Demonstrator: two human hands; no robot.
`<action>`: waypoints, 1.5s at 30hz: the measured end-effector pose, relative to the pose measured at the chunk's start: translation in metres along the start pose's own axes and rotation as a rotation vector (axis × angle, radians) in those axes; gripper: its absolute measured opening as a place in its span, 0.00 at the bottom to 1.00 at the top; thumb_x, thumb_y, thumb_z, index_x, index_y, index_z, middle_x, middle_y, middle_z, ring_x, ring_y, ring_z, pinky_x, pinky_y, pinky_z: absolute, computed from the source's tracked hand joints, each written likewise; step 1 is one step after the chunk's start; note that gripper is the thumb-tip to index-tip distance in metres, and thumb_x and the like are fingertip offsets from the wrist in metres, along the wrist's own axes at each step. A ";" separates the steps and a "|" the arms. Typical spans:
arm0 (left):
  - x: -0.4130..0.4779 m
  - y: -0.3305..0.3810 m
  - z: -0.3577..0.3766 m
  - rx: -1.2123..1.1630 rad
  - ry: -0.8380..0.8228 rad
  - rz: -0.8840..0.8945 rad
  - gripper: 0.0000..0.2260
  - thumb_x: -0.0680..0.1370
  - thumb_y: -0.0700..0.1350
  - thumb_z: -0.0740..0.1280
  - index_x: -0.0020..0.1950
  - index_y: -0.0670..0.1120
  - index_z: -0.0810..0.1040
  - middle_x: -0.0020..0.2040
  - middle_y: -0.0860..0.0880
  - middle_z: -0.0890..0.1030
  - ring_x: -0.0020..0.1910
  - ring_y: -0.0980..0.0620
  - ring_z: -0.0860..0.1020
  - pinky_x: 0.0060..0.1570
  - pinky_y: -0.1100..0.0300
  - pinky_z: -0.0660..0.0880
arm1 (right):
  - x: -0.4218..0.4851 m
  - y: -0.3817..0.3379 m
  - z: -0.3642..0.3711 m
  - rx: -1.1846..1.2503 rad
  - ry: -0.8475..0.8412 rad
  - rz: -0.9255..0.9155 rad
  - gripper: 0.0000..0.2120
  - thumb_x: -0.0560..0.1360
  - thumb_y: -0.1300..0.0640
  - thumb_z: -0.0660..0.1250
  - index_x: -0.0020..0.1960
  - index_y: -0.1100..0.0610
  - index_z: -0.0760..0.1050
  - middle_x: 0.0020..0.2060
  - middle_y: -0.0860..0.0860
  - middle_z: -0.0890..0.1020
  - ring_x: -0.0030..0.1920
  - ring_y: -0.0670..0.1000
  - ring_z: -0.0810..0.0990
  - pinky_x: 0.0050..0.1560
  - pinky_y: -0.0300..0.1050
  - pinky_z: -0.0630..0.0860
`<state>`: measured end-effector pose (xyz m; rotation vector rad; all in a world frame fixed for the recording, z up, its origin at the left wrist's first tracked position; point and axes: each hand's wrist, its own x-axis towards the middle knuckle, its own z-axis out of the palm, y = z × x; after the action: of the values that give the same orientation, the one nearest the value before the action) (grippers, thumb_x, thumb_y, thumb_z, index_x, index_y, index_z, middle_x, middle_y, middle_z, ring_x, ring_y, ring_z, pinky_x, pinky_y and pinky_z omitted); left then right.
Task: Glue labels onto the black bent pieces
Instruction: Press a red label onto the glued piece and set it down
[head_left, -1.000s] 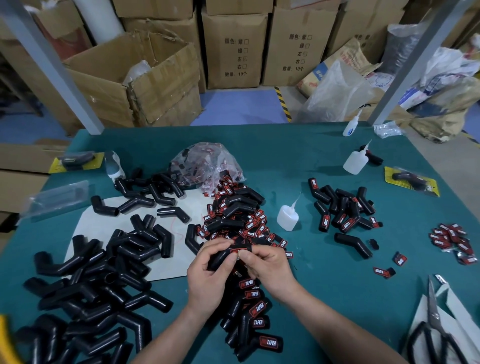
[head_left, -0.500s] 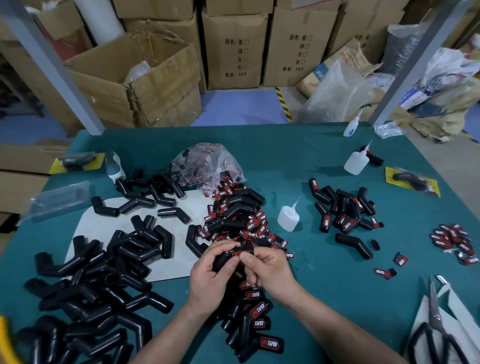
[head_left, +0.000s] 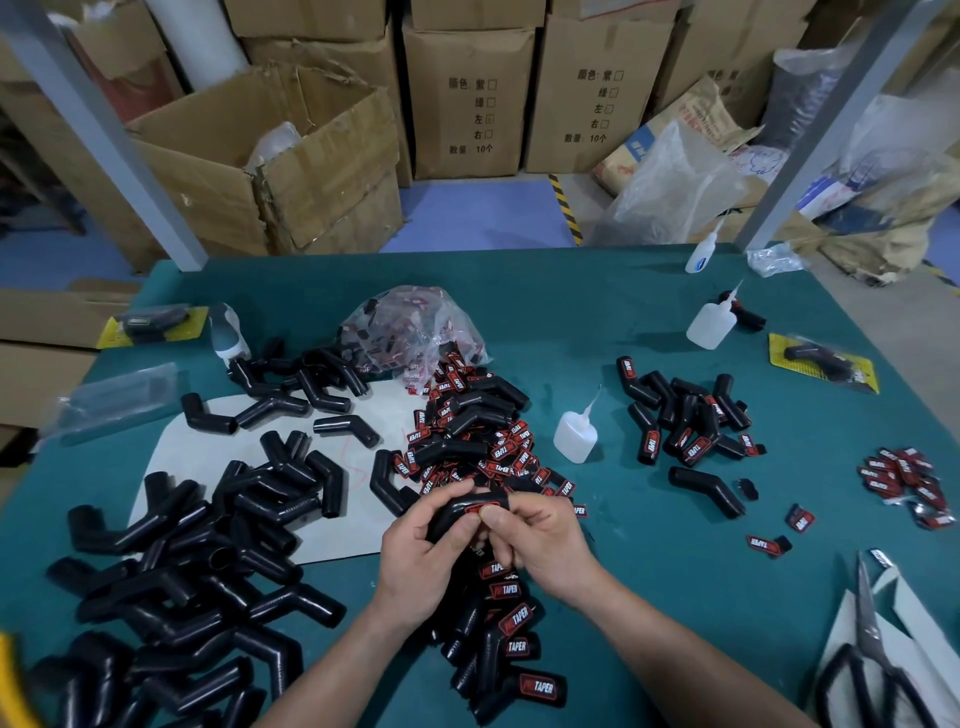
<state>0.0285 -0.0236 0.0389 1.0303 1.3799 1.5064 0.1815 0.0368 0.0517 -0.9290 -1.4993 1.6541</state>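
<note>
Snugly between both hands (head_left: 421, 551) (head_left: 540, 545), bent piece (head_left: 456, 512).

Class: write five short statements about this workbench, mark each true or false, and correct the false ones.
1. The left hand and the right hand both hold one black bent piece. True.
2. The scissors lie at the far left corner of the table. False: they lie at its near right corner.
3. A glue bottle stands right of the label pile. True.
4. The plastic bag of labels sits on the floor. False: it sits on the table, behind the label pile.
5. Unlabelled pieces are heaped on the person's left. True.
</note>
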 end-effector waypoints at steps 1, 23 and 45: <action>0.000 0.000 0.000 0.009 0.010 0.009 0.14 0.76 0.39 0.72 0.60 0.51 0.82 0.54 0.54 0.87 0.52 0.57 0.85 0.54 0.67 0.78 | 0.001 0.001 0.000 0.001 -0.008 -0.002 0.19 0.78 0.46 0.70 0.37 0.60 0.79 0.25 0.49 0.78 0.24 0.44 0.70 0.28 0.34 0.68; -0.001 0.003 0.001 -0.077 -0.045 -0.029 0.14 0.75 0.39 0.77 0.57 0.55 0.87 0.54 0.50 0.87 0.49 0.56 0.85 0.51 0.67 0.79 | -0.004 0.011 0.009 -0.032 0.178 -0.112 0.23 0.80 0.47 0.67 0.27 0.51 0.74 0.21 0.51 0.75 0.26 0.48 0.75 0.37 0.41 0.75; 0.003 0.002 0.001 -0.133 0.004 -0.011 0.08 0.73 0.49 0.75 0.51 0.53 0.87 0.54 0.44 0.86 0.53 0.49 0.85 0.51 0.60 0.80 | -0.005 0.005 0.015 0.029 0.125 -0.023 0.24 0.78 0.42 0.69 0.26 0.50 0.73 0.20 0.49 0.72 0.23 0.50 0.68 0.28 0.43 0.69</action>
<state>0.0278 -0.0204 0.0412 0.9362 1.2682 1.5702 0.1708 0.0247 0.0478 -0.9771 -1.3941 1.5674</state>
